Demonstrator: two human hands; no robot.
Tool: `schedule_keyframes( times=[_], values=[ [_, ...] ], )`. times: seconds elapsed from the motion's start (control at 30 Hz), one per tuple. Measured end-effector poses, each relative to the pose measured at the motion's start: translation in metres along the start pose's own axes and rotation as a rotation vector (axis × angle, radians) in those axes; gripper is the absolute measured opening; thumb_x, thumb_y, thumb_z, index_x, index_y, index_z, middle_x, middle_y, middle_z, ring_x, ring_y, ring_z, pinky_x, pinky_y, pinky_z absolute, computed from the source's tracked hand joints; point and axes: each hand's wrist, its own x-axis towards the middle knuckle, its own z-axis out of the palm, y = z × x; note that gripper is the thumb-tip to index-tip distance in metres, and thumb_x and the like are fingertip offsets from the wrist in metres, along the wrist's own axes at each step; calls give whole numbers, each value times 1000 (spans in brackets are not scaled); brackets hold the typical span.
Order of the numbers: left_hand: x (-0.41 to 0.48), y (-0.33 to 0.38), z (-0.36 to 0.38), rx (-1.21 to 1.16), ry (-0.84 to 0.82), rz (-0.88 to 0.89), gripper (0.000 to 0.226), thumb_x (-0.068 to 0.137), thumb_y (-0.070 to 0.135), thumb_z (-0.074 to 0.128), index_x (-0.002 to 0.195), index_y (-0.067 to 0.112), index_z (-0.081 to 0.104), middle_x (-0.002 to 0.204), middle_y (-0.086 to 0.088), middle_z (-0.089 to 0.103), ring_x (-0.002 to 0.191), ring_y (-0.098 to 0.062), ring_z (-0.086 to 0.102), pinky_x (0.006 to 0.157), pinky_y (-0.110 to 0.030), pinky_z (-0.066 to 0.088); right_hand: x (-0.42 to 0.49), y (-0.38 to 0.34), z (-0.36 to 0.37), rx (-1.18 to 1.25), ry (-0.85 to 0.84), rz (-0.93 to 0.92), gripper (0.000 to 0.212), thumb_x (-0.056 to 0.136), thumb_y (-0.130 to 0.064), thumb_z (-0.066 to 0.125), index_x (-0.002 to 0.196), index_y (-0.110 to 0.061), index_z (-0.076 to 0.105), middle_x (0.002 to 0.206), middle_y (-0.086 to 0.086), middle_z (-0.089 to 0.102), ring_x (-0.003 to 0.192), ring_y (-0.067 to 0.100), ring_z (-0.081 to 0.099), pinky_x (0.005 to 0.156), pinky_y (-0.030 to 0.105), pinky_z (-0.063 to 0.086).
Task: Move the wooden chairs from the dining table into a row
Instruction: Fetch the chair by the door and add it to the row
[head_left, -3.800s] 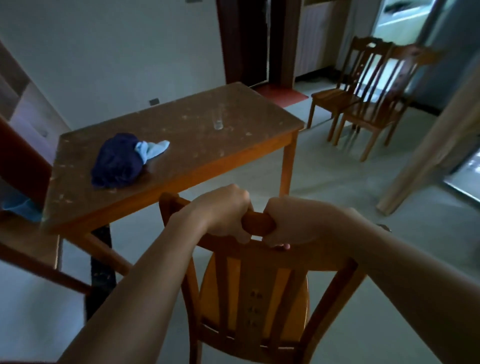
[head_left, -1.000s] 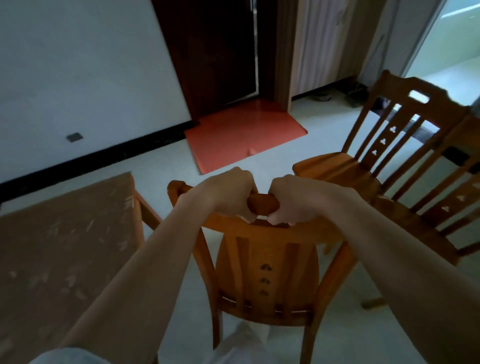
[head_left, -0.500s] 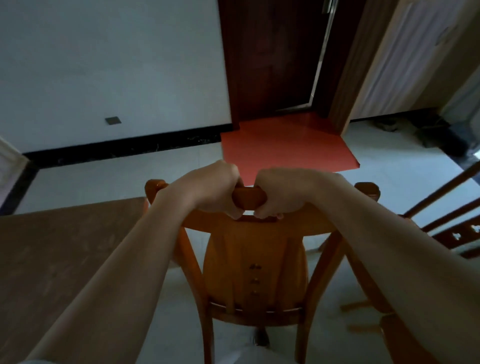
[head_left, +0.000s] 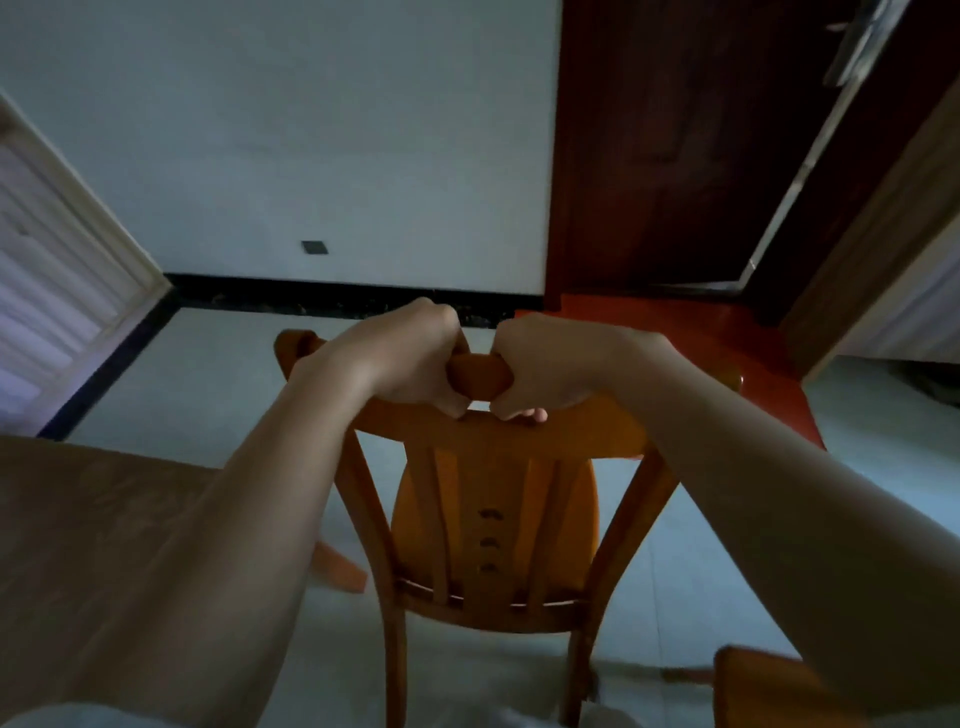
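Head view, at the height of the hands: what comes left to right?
White slatted panel → left hand → right hand → red floor patch. The gripped chair spans both hands, so it has no place.

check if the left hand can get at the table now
Probably yes, once it lets go: the left hand grips the chair, and the table lies beside its forearm with nothing between.

The wooden chair (head_left: 493, 525) is upright, its slatted orange-brown back facing you, just right of the dining table (head_left: 104, 519); a second chair (head_left: 753, 678) shows its corner lower right.
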Motion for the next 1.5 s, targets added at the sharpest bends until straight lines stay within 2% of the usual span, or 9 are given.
schedule_keyframes(
  times=[0.13,0.33,0.43,0.57,0.8,0.9,1.13,1.27,1.5],
  values=[
    [61,-7,-26,-64,34,-99,21,66,27,89,65,15,72,56,-2,68,44,-11,63,42,-21,43,44,45,-53,-47,-20,-60,22,87,-29,72,71,-15,73,61,-5,74,55,-1,66,58,15,41],
    [147,-40,-44,-159,99,-204,31,70,26,86,59,11,62,46,3,51,36,-6,40,43,-26,34,130,99,-121,-175,-98,-144,20,84,-31,73,71,-16,73,63,-5,75,62,5,70,57,18,42],
    [195,-62,-43,-177,142,-244,36,71,27,88,58,15,57,46,6,51,34,-6,43,44,-28,39,178,129,-147,-219,-153,-166,19,83,-31,74,71,-15,74,63,-6,75,61,4,70,57,18,45],
    [248,-77,-48,-185,192,-304,36,67,34,88,63,30,52,60,11,56,52,-5,56,52,-23,45,232,167,-176,-252,-229,-171,16,83,-28,75,78,-13,74,66,-3,76,61,5,71,56,18,46],
    [313,-76,-60,-186,193,-503,33,69,34,85,57,23,56,53,8,56,48,-6,53,53,-23,44,292,216,-215,-339,-311,-334,16,82,-25,73,75,-10,72,62,-2,75,59,9,70,62,24,55],
    [336,-57,-58,-186,231,-588,35,73,34,85,58,27,54,50,13,53,45,-4,53,51,-16,36,307,244,-227,-389,-337,-425,18,83,-29,74,77,-13,71,62,-3,75,57,6,69,67,27,57],
    [373,31,-50,-133,277,-848,41,78,40,85,59,33,50,55,13,57,49,-3,56,49,-16,38,293,301,-251,-557,-361,-727,31,86,-38,76,72,-27,51,69,-4,62,62,12,61,65,33,54],
    [372,88,-42,-166,320,-958,17,79,35,85,77,26,70,57,14,57,51,-3,57,54,-17,44,264,319,-256,-591,-404,-831,23,88,-40,75,88,-27,56,81,-8,61,73,10,61,74,34,53],
    [369,198,-17,-143,454,-1033,25,82,35,82,99,17,78,71,7,68,60,-1,60,68,-27,59,185,352,-261,-727,-476,-920,22,88,-39,77,89,-30,56,82,-10,61,75,7,59,75,31,45]
  ],
)
